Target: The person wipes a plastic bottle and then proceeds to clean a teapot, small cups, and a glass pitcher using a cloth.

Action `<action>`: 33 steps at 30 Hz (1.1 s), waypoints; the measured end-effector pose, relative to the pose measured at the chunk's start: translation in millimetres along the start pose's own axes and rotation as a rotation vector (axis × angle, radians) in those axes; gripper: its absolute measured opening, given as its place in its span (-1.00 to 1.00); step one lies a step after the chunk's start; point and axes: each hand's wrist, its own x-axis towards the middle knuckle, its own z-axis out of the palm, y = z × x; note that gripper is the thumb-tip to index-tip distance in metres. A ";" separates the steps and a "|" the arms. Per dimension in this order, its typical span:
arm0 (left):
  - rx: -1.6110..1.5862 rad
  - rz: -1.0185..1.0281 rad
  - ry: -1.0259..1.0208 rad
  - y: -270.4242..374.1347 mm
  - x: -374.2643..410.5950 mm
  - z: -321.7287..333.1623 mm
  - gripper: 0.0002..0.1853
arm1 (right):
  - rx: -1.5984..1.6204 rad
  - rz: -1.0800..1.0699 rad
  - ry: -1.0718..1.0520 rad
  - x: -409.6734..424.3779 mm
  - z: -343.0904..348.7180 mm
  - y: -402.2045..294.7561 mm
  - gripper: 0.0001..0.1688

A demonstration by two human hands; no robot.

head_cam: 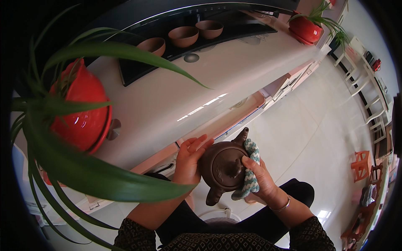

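Note:
A dark brown clay teapot (220,166) with its lid on is held above my lap, its spout pointing up and away from me and its handle towards me. My left hand (190,160) supports the pot's left side, fingers spread along it. My right hand (259,172) grips a teal-and-white knitted cloth (252,178) against the pot's right side, thumb near the lid's knob. Three brown clay bowls stand in a row on the cabinet: a left bowl (155,46), a middle bowl (183,36) and a right bowl (209,29).
A red plant pot (83,109) with long leaves stands close on the left, its leaves hanging across the view. Another red plant pot (304,28) is at the cabinet's far end. Under the glossy cabinet top (188,91) a drawer (248,106) is open. An orange stool (361,166) stands right.

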 end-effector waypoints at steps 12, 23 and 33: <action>0.079 -0.043 0.048 0.1 -1.3 1.5 -0.76 | 0.046 0.006 0.011 1.9 2.5 0.1 -0.25; 0.233 -0.174 -0.323 3.2 -21.8 12.8 -0.23 | -0.045 -0.032 0.066 3.2 -0.4 -9.6 -0.22; 0.257 -0.289 -0.262 6.5 -20.5 17.7 -0.24 | 0.029 -0.011 0.025 6.7 -7.4 -2.7 -0.26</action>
